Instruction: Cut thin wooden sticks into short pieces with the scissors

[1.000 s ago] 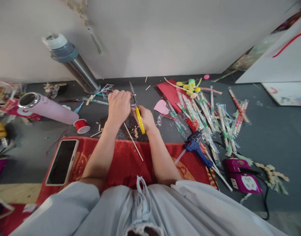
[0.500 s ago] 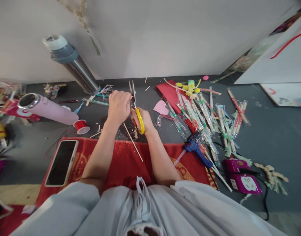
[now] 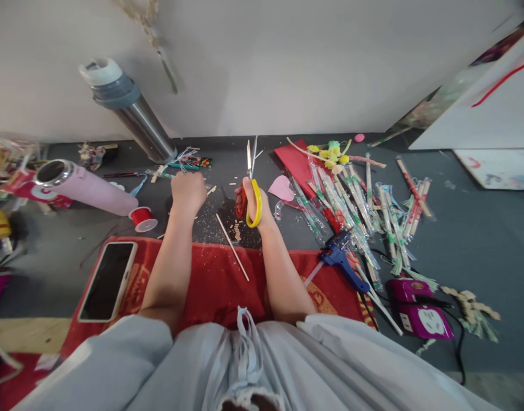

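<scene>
My right hand [image 3: 263,206] is closed through the handles of a pair of scissors [image 3: 254,202], one handle yellow and one red, with the blades pointing away from me and slightly apart. To its left, my left hand [image 3: 188,193] is curled with its back toward me, so whatever its fingers hold is hidden. Small cut stick pieces [image 3: 237,230] and crumbs lie on the dark table between the hands. A thin wooden stick [image 3: 232,248] rests partly on the red cloth [image 3: 219,291] nearer me.
At left stand a steel flask [image 3: 144,123], a tilted pink bottle [image 3: 91,188], a red thread spool [image 3: 142,219] and a phone [image 3: 108,281]. Wrapped stick bundles [image 3: 347,194], a blue glue gun [image 3: 343,262] and a purple power socket [image 3: 420,308] with a cable occupy the right.
My hands have moved apart: the left went left and slightly nearer me, while the right shifted right with the scissors. The scissors no longer reach beside my left fingers.
</scene>
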{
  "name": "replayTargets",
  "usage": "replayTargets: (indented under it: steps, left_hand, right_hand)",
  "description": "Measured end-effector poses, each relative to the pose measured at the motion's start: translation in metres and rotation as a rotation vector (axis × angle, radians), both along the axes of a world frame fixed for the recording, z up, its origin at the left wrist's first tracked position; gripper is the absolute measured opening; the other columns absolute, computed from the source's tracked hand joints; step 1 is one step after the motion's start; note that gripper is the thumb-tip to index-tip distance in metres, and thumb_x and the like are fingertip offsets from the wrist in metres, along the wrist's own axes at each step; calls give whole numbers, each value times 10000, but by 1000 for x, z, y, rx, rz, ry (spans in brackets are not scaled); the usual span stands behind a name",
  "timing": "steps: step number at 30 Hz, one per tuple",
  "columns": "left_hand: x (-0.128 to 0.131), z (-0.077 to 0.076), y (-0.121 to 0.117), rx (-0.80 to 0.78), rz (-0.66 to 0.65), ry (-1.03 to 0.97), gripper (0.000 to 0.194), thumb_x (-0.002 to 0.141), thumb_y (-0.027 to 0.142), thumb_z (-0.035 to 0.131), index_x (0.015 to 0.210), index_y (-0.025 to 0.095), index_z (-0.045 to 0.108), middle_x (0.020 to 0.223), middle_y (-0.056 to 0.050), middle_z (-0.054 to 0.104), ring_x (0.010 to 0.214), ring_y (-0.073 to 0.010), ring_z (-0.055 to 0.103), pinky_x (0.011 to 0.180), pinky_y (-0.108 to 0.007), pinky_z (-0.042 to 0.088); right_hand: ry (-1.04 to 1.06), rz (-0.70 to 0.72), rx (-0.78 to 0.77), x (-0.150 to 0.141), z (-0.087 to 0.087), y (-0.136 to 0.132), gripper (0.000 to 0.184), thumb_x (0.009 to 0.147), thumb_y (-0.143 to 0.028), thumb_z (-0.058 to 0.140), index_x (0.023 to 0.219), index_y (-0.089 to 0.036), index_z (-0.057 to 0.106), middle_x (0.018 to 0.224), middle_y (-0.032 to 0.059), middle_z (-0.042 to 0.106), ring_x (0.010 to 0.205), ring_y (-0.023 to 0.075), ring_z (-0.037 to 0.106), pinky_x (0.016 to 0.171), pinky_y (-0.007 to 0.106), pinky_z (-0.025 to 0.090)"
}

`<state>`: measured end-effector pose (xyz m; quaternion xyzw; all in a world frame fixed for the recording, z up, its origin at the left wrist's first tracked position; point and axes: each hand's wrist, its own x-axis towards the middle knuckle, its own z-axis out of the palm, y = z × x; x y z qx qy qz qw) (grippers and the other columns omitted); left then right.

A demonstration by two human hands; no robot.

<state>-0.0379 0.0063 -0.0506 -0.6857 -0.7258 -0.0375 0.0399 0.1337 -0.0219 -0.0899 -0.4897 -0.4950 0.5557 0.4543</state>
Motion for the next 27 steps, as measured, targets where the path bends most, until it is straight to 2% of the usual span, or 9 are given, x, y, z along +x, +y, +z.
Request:
replayTargets:
  steps: [3, 7, 11, 15, 20, 27]
  left_hand:
    - [-7, -2, 3, -138, 33, 9, 278, 803, 172, 475, 925, 119, 719, 951, -233, 715, 972, -381, 622, 790, -478, 476]
    - [-3, 2, 2, -43, -11, -112, 286, 844, 217, 457, 930, 163, 724, 941, -187, 728, 922, -330, 639, 797, -440, 475]
    - [11, 17, -5, 208, -147, -403, 310, 928, 308, 409, 999, 208, 694, 916, -88, 738, 869, -218, 645, 815, -339, 483]
    - [25, 37, -17, 312, -247, -582, 311, 952, 341, 409, 1090, 206, 653, 879, -41, 726, 791, -146, 641, 740, -260, 487]
    - [34, 49, -27, 299, -279, -574, 226, 934, 339, 461, 936, 209, 646, 782, -22, 681, 702, -138, 600, 690, -269, 472]
    - [28, 41, -21, 276, -324, -436, 188, 922, 220, 423, 874, 209, 605, 890, -54, 675, 879, -182, 622, 827, -317, 484]
  right_hand:
    - [150, -36, -182, 2, 6, 2, 709, 829, -827, 235, 825, -191, 548, 625, 18, 525, 487, 135, 512, 495, 331, 497]
    - [98, -18, -199, 4, 6, 2, 679, 843, -801, 284, 835, -185, 569, 629, 20, 522, 502, 147, 510, 516, 344, 486]
    - [-100, -4, -31, 5, 4, 0, 592, 858, -759, 336, 808, -206, 540, 652, 10, 547, 583, 149, 538, 581, 299, 459]
    - [-372, -17, 199, 6, 10, -4, 483, 851, -686, 455, 818, -207, 510, 764, 15, 592, 703, 145, 542, 685, 277, 420]
    - [-491, 30, 299, 6, 16, -7, 461, 862, -662, 470, 839, -202, 482, 825, 35, 580, 741, 149, 514, 717, 275, 400]
    - [-563, 40, 352, 6, 13, -8, 469, 865, -653, 488, 900, -186, 518, 858, 56, 583, 806, 178, 537, 768, 303, 422]
